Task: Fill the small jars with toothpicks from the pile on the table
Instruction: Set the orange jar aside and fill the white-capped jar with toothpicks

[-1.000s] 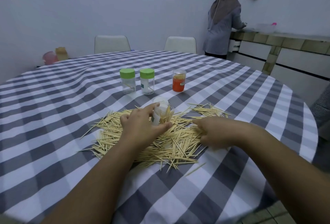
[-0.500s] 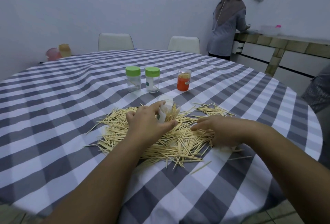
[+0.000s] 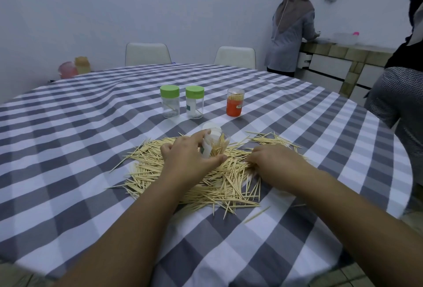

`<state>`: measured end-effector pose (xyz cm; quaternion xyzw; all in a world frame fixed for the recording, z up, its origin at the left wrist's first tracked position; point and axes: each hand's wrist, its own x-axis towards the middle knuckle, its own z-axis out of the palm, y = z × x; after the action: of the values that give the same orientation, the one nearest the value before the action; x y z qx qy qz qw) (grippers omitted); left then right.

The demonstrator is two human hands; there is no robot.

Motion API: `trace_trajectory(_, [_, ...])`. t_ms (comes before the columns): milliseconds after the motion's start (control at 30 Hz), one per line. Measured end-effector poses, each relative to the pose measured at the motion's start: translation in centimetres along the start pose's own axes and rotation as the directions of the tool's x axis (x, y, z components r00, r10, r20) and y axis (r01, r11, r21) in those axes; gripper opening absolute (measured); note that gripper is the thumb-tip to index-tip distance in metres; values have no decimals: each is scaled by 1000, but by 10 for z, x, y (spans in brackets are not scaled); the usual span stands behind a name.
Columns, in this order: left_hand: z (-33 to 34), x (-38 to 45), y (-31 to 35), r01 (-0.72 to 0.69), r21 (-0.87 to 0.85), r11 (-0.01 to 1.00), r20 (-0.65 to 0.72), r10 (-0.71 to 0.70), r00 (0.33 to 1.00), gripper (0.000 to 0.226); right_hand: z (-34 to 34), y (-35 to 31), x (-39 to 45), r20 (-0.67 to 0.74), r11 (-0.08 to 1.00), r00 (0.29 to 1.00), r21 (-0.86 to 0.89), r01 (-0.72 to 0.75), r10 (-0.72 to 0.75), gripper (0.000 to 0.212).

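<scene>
Pale wood slivers make up the toothpick pile, thin, pointed and tangled flat on the grey-and-white checked tablecloth, and I take that pile as my landmark. Beyond it and a little left stand two clear plastic jars with green lids, each showing only a stick or two inside, so I judge them as good as unfilled. Over the pile's middle my left hand curls round a small clear jar, tilted with its open mouth toward the right and a loose bunch of toothpicks already in it; a white lid lies just behind. Beyond the pile to the right stands an orange-labelled jar packed with sticks, which looks done. On the pile's right side my right hand rests knuckles-up with fingers bent into the sticks; whether it pinches any I cannot tell. Most of the pile remains, so I judge the job early on
</scene>
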<state>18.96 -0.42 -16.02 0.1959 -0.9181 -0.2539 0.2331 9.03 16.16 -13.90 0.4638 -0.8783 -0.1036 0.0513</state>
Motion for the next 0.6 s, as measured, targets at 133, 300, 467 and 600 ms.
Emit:
trace_trajectory(133, [0, 1, 0, 0, 5, 1000, -3, 0, 1000, 69, -4, 1, 0, -31, 997, 997, 37, -72, 73, 28])
trace_trajectory(300, [0, 0, 1, 4, 7, 1000, -1, -4, 1000, 69, -7, 3, 5, -36, 950, 974, 230, -211, 225, 21])
trace_trajectory(467, [0, 1, 0, 19, 9, 1000, -4, -19, 1000, 70, -6, 9, 13, -34, 863, 956, 440, -249, 292, 17])
trace_trajectory(600, [1, 2, 0, 23, 22, 999, -3, -23, 1000, 70, -6, 10, 18, -61, 730, 944, 651, -209, 325, 16])
